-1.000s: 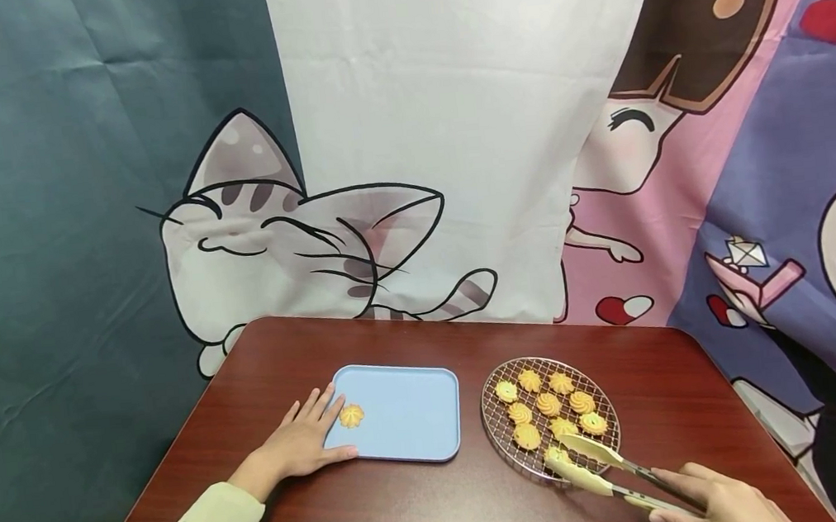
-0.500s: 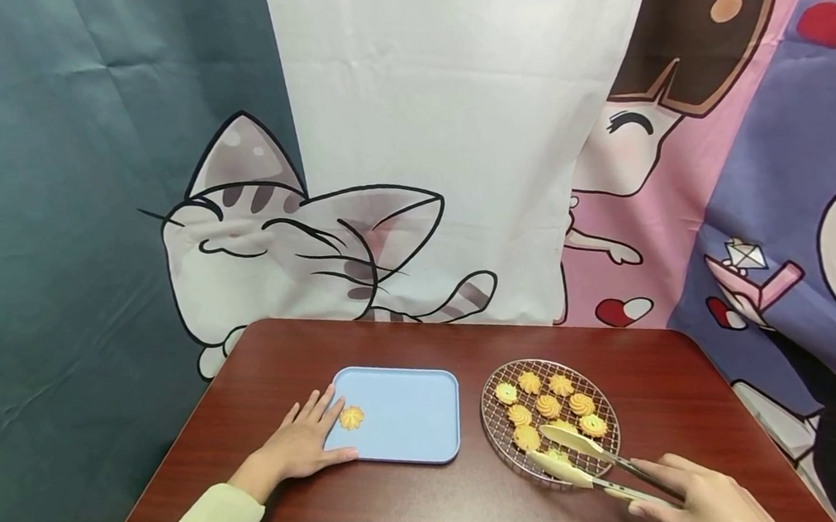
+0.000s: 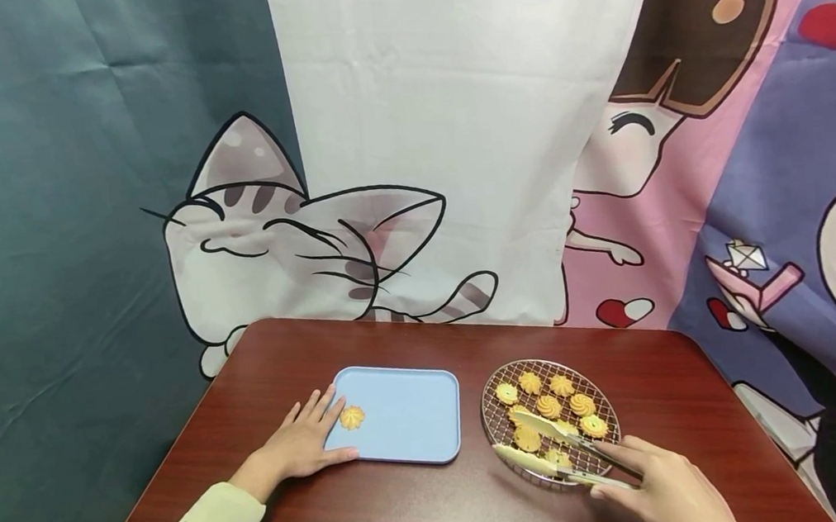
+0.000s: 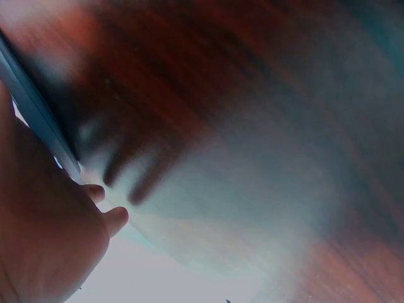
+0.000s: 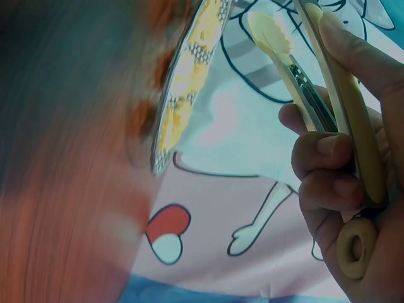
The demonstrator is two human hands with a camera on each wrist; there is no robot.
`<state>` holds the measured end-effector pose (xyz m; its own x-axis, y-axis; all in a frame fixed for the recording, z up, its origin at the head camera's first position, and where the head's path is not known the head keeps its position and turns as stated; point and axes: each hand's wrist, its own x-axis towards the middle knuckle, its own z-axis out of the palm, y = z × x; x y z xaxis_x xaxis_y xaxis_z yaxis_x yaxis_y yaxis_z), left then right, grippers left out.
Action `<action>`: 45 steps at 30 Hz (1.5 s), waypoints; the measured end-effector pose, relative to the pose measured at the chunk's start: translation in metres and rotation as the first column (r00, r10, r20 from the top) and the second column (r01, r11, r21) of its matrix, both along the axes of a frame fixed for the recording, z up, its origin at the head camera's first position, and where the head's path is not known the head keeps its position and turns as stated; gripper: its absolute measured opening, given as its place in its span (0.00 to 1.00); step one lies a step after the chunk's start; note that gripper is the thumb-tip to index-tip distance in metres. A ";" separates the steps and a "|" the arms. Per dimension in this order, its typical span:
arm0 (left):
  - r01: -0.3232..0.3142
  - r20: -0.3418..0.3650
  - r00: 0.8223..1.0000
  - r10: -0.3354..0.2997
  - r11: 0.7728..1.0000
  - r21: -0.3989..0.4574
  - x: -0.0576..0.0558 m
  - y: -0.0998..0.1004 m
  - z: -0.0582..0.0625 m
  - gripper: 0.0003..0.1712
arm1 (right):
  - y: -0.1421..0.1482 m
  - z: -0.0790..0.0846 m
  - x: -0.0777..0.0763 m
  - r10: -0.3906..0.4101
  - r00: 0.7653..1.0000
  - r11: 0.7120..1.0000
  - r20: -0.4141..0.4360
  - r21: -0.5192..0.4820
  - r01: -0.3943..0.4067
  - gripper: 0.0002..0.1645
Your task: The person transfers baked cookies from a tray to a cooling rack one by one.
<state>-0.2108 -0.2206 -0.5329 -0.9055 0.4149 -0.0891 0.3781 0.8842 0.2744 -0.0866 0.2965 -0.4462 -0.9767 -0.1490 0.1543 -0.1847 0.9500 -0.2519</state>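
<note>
My left hand lies with spread fingers on the left edge of a light blue tray. One swirled cookie sits on that tray beside the fingertips. In the left wrist view the hand is partly cut off at the tray's edge. My right hand grips metal tongs with cream tips. The tips stand apart over the front left of a round wire rack, above a cookie. The right wrist view shows fingers curled round the tongs.
Several more piped cookies lie on the rack, to the right of the tray. Both stand on a reddish-brown wooden table. Behind it hang cartoon-printed curtains.
My right hand has moved left and slightly up with the tongs, so their tips have shifted from the rack's front cookie toward its left side. The left hand has stayed put.
</note>
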 end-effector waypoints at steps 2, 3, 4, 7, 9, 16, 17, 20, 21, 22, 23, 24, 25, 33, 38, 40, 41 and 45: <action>0.006 -0.001 1.000 -0.006 1.000 0.006 0.000 0.001 0.001 0.59 | -0.005 -0.003 -0.003 0.017 0.998 1.000 -0.062 -0.015 -0.018 0.34; 0.006 0.000 1.000 -0.006 1.000 0.004 -0.001 0.001 0.001 0.59 | -0.008 -0.005 -0.004 0.030 0.995 0.999 -0.092 -0.023 -0.032 0.34; 0.006 0.001 1.000 -0.006 1.000 0.003 -0.001 0.002 0.002 0.59 | -0.010 -0.006 -0.006 0.045 0.993 0.999 -0.113 -0.025 -0.048 0.34; 0.009 0.000 1.000 -0.009 1.000 0.009 -0.002 0.002 0.003 0.59 | -0.019 -0.009 -0.013 0.076 0.980 0.996 -0.182 -0.026 -0.082 0.31; 0.005 0.002 1.000 -0.005 1.000 0.000 -0.002 0.001 0.003 0.59 | -0.026 -0.011 -0.018 0.096 0.973 0.994 -0.209 -0.025 -0.103 0.31; 0.000 -0.005 1.000 0.000 1.000 0.003 -0.003 0.001 0.003 0.59 | -0.052 -0.016 -0.038 0.157 0.961 0.985 -0.230 -0.039 -0.170 0.32; 0.000 -0.005 1.000 0.000 1.000 0.005 -0.003 0.001 0.003 0.59 | -0.055 -0.017 -0.041 0.166 0.959 0.982 -0.230 -0.045 -0.181 0.33; 0.002 -0.003 1.000 -0.002 1.000 0.011 -0.003 0.002 0.002 0.59 | -0.065 -0.020 -0.049 0.191 0.954 0.976 -0.231 -0.057 -0.209 0.33; 0.002 -0.003 1.000 -0.002 1.000 0.013 -0.002 0.002 0.003 0.59 | -0.068 -0.020 -0.051 0.195 0.953 0.976 -0.232 -0.054 -0.213 0.34; 0.001 -0.001 1.000 -0.001 1.000 0.013 -0.002 0.002 0.003 0.59 | -0.071 -0.021 -0.053 0.204 0.952 0.974 -0.228 -0.054 -0.221 0.34; 0.000 0.001 1.000 0.000 1.000 0.012 -0.002 0.003 0.003 0.59 | -0.074 -0.022 -0.055 0.207 0.952 0.973 -0.227 -0.054 -0.225 0.34; 0.000 0.003 1.000 0.000 1.000 0.010 -0.001 0.003 0.003 0.59 | -0.077 -0.023 -0.057 0.213 0.951 0.972 -0.223 -0.053 -0.230 0.35; -0.002 0.004 1.000 0.002 1.000 0.009 -0.001 0.003 0.004 0.59 | -0.080 -0.024 -0.059 0.218 0.951 0.970 -0.220 -0.056 -0.236 0.35; 0.000 -0.001 1.000 0.000 1.000 0.012 0.001 0.002 0.006 0.58 | -0.106 -0.028 -0.072 0.231 0.957 0.961 -0.176 -0.110 -0.252 0.37; -0.007 0.005 1.000 0.007 1.000 0.015 0.002 0.001 0.004 0.59 | -0.121 -0.035 -0.081 0.242 0.957 0.957 -0.157 -0.121 -0.262 0.38; -0.009 0.005 1.000 0.009 1.000 0.016 0.001 0.001 0.002 0.59 | -0.126 -0.037 -0.084 0.254 0.954 0.954 -0.159 -0.123 -0.274 0.38; -0.010 0.006 1.000 0.010 1.000 0.014 0.001 0.001 0.001 0.59 | -0.128 -0.038 -0.086 0.259 0.952 0.952 -0.162 -0.123 -0.280 0.38; -0.013 0.007 1.000 0.013 1.000 0.009 0.001 0.000 0.000 0.60 | -0.136 -0.043 -0.092 0.284 0.944 0.943 -0.170 -0.129 -0.307 0.37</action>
<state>-0.2102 -0.2209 -0.5334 -0.9102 0.4037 -0.0921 0.3644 0.8866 0.2848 -0.1788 0.1606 -0.4889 -0.8568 -0.3909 0.3363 -0.4971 0.7994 -0.3375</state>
